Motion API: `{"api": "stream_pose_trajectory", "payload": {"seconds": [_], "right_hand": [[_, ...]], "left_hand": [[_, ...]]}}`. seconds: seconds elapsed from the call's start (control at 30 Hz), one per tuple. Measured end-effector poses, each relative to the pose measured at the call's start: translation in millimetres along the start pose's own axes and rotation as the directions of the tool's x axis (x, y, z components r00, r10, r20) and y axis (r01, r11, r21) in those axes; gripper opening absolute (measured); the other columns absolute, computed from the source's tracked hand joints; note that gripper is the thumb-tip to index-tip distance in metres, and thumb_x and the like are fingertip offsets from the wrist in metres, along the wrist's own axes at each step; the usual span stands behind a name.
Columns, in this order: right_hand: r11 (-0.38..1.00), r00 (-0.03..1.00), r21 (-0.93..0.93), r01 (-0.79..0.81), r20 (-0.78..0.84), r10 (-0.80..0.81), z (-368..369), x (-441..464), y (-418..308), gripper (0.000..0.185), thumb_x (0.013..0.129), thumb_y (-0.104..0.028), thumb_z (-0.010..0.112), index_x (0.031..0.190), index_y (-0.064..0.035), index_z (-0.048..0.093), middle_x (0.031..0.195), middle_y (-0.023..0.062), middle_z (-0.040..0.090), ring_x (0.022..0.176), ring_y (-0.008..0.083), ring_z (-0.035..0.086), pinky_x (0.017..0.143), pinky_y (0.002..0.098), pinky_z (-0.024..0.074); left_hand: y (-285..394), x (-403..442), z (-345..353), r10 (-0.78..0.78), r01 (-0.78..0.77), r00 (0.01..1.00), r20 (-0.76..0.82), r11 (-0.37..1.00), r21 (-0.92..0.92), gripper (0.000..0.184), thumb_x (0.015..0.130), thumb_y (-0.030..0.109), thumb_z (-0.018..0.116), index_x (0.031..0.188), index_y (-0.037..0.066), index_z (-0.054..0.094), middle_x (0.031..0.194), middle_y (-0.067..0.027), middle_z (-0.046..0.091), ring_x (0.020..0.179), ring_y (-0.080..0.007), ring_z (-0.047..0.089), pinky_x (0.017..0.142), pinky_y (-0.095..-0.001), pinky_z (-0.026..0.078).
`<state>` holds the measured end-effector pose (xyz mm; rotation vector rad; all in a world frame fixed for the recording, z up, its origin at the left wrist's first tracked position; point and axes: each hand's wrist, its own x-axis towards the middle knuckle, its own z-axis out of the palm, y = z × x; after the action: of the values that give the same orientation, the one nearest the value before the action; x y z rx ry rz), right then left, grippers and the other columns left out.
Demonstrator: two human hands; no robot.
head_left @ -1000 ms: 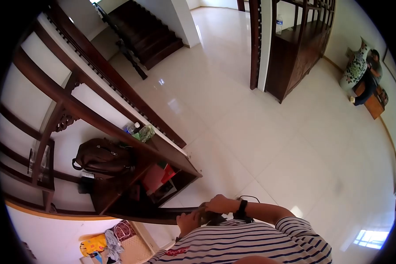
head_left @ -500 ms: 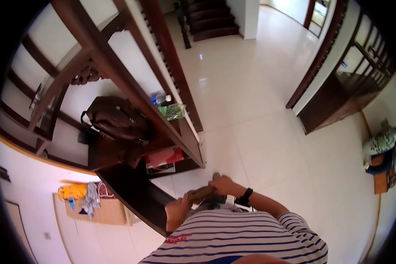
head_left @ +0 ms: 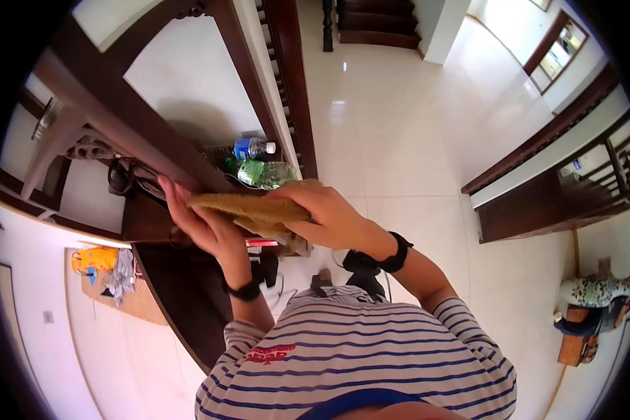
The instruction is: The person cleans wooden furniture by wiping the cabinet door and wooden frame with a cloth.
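My right hand (head_left: 329, 212) is closed around one end of a fuzzy yellow-brown cloth (head_left: 248, 204), which looks folded. The cloth stretches leftward to my left hand (head_left: 206, 227). That hand has its fingers straight and pointing up and to the left, and the cloth's far end meets it near the thumb side. Just beyond both hands runs a dark wooden post (head_left: 136, 119) of a shelf unit; whether the left fingertips touch it, I cannot tell. Behind the cloth, on the shelf, lie a blue-labelled bottle (head_left: 252, 148) and a green-labelled plastic bottle (head_left: 262, 173).
A brown bag (head_left: 143, 178) sits on the shelf, partly behind the post. To the lower left, a yellow bag (head_left: 94, 259) and grey cloth (head_left: 122, 273) lie on a woven surface. Dark stairs (head_left: 378, 21) rise at the back, and a wooden gate (head_left: 532, 203) stands right.
Both hands have risen and moved forward toward the shelf post. The cloth, earlier gripped low in both hands before my body, is now up there. My left fingers have straightened.
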<state>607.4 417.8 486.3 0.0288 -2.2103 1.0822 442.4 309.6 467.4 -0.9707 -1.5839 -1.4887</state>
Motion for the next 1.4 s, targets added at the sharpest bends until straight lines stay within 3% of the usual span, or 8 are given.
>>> {"api": "stream_pose_trajectory", "payload": {"seconds": [0.07, 0.37, 0.5, 0.73, 0.87, 1.0, 1.17, 1.4], "right_hand": [[0.997, 0.994, 0.042, -0.066, 0.084, 0.062, 1.5, -2.2, 20.6, 0.038, 0.082, -0.015, 0.06, 0.12, -0.0097, 0.059, 0.095, 0.0172, 0.066, 0.09, 0.033, 0.064, 0.076, 0.0414, 0.0507], [0.897, 0.63, 0.038, -0.44, 0.725, 0.278, 4.5, -59.5, 93.2, 0.036, 0.097, -0.035, 0.049, 0.119, -0.0068, 0.055, 0.076, 0.0202, 0.065, 0.071, 0.0408, 0.064, 0.066, 0.0492, 0.0508], [0.942, 0.796, 0.214, -0.259, 0.599, 0.083, -23.0, -60.4, 113.1, 0.04, 0.095, -0.036, 0.049, 0.123, -0.0079, 0.054, 0.079, 0.0204, 0.067, 0.072, 0.0407, 0.064, 0.067, 0.0489, 0.0517], [0.999, 0.682, 0.019, -0.04, 0.731, 0.013, -34.5, -76.4, 145.2, 0.046, 0.091, -0.027, 0.055, 0.134, -0.0093, 0.047, 0.084, 0.0182, 0.067, 0.067, 0.0372, 0.065, 0.06, 0.0473, 0.0519], [0.998, 0.795, -0.029, 0.059, 0.606, -0.029, -61.0, -111.8, 168.3, 0.054, 0.078, -0.012, 0.062, 0.13, -0.0084, 0.05, 0.076, 0.0168, 0.066, 0.064, 0.0368, 0.064, 0.059, 0.0474, 0.0515], [0.993, 0.762, -0.077, -0.091, 0.636, 0.119, -103.4, -145.2, 218.7, 0.037, 0.076, -0.009, 0.061, 0.113, -0.0075, 0.062, 0.081, 0.0175, 0.067, 0.074, 0.0371, 0.065, 0.066, 0.049, 0.0514], [0.855, 0.758, -0.42, -0.305, 0.437, 0.485, -149.4, -167.3, 284.3, 0.027, 0.086, -0.02, 0.055, 0.11, -0.0118, 0.063, 0.089, 0.0169, 0.068, 0.086, 0.0372, 0.064, 0.071, 0.0467, 0.051], [0.827, 0.802, -0.335, -0.451, 0.253, 0.541, -208.4, -134.0, 322.2, 0.029, 0.092, -0.021, 0.05, 0.117, -0.0129, 0.062, 0.092, 0.0154, 0.068, 0.087, 0.0376, 0.064, 0.075, 0.0471, 0.0512]], "left_hand": [[-4.4, -10.7, 27.2, -0.246, 0.195, 0.968, -0.054, 0.868, -0.457, 0.065, 0.103, 0.046, 0.034, 0.149, 0.006, 0.012, 0.134, -0.0281, 0.049, 0.103, -0.0348, 0.065, 0.088, -0.0403, 0.054], [-26.6, -124.2, 3.3, -0.408, 0.421, 0.906, 0.115, 0.898, -0.13, 0.06, 0.104, 0.047, 0.027, 0.145, 0.003, 0.022, 0.123, -0.0197, 0.058, 0.105, -0.0265, 0.062, 0.092, -0.038, 0.049], [-25.7, -138.4, -5.2, -0.537, 0.537, 0.841, 0.065, 0.843, 0.02, 0.059, 0.105, 0.045, 0.028, 0.14, -0.001, 0.032, 0.123, -0.0148, 0.058, 0.107, -0.0231, 0.06, 0.093, -0.0359, 0.049], [-14.4, -150.5, -5.3, -0.571, 0.57, 0.821, -0.019, 0.82, -0.042, 0.055, 0.106, 0.037, 0.031, 0.147, 0.001, 0.029, 0.135, -0.0179, 0.051, 0.12, -0.0254, 0.054, 0.102, -0.0351, 0.043], [45.3, -165.4, 17.3, -0.488, 0.45, 0.873, -0.023, 0.786, 0.423, 0.052, 0.106, 0.033, 0.03, 0.15, 0.005, 0.031, 0.142, -0.0215, 0.047, 0.128, -0.0282, 0.05, 0.104, -0.0355, 0.042], [71.8, -201.4, 42.2, -0.671, 0.23, 0.707, 0.225, 0.518, 0.824, 0.025, 0.099, 0.027, 0.048, 0.106, 0.007, 0.062, 0.082, -0.016, 0.067, 0.074, -0.0383, 0.065, 0.065, -0.046, 0.052], [61.6, -170.0, 123.8, -0.177, -0.385, 0.578, 0.796, 0.802, 0.458, 0.017, 0.092, 0.026, 0.063, 0.092, 0.01, 0.06, 0.06, -0.0085, 0.058, 0.052, -0.0289, 0.057, 0.048, -0.0413, 0.044], [24.9, -141.7, 220.3, -0.074, -0.412, 0.563, 0.823, 0.838, 0.357, 0.023, 0.092, 0.032, 0.062, 0.088, 0.01, 0.059, 0.057, -0.0066, 0.054, 0.046, -0.0253, 0.053, 0.043, -0.0363, 0.042]]}}
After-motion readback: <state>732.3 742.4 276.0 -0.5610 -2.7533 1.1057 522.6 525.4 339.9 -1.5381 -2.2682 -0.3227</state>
